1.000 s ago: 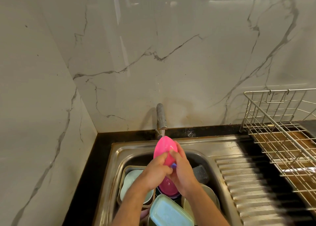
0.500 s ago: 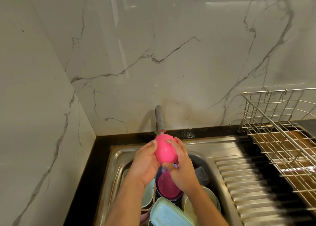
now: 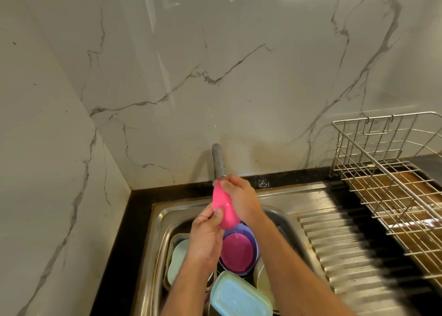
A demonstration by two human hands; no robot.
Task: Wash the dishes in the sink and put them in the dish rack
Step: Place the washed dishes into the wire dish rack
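Now both hands, left hand (image 3: 205,240) and right hand (image 3: 241,200), grip pink bowl (image 3: 223,208).

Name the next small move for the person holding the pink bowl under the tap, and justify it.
Probably carry the pink bowl, gripped by both hands, left hand and right hand, rightward to the dish rack: it sits at the tap and the rack holds nothing.

Glossy marble wall (image 3: 215,52), steel sink (image 3: 153,232), seemingly plastic pink bowl (image 3: 223,208)
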